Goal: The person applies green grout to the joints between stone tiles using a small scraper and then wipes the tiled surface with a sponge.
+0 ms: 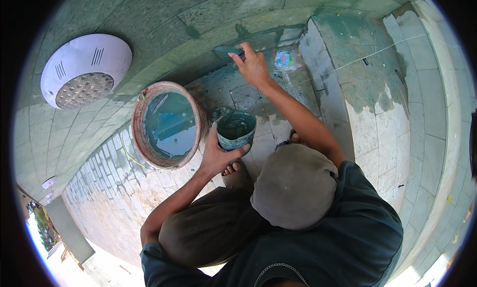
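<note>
My left hand (221, 155) is closed around the side of a small cup (237, 138). The cup is smeared with dark green paste inside and out, and it tilts a little toward me. My right hand (254, 63) reaches forward to the low green tiled wall (198, 63). Between its thumb and fingers is a flat dark green piece (227, 49), pressed against or very near the tiles; its exact kind is unclear. Left of the cup stands a reddish bucket (138, 133) holding cloudy green water.
A round white lamp (87, 71) juts from the wall at the left. A small printed plastic packet (284, 59) lies beyond my right forearm, by a step (328, 68). A thin cord (382, 52) crosses the green-stained tiles. My sandalled foot (233, 173) is beside the cup.
</note>
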### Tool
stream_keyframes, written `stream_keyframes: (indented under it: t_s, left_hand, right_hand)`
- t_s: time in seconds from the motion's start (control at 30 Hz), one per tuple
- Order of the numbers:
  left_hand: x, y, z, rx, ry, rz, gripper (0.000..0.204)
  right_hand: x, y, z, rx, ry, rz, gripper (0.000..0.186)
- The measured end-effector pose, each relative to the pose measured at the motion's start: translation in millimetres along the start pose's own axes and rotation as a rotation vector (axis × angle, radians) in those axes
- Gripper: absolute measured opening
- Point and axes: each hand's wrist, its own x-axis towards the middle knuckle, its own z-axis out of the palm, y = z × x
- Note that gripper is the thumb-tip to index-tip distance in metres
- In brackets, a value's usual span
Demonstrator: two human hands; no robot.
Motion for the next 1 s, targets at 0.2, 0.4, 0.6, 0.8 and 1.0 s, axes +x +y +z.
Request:
stream_keyframes:
  t_s: [0.2, 0.4, 0.6, 0.8, 1.0]
  left_hand:
    - [1.6, 4.9, 2.9, -0.033, 0.009, -0.022, 0.072]
    - [-0.5, 6.9, 1.7, -0.027, 0.041, -0.015, 0.069]
    - [-1.7, -0.5, -1.6, -0.025, 0.054, -0.007, 0.069]
    - [-0.9, -5.3, 0.6, -0.002, 0.035, -0.031, 0.07]
    - [-0.8, -5.5, 0.8, 0.025, -0.015, -0.065, 0.078]
  right_hand:
    - [9.5, 14.5, -5.9, -0.102, 0.156, 0.007, 0.032]
    - [4.1, 20.7, -30.0, -0.27, 0.174, 0.196, 0.036]
    - [-15.3, 10.0, -46.1, -0.154, 0.216, 0.309, 0.031]
    - [-20.9, -2.6, -22.8, -0.022, 0.241, 0.298, 0.025]
    - [-9.7, -16.0, 9.7, 0.091, 0.204, 0.188, 0.024]
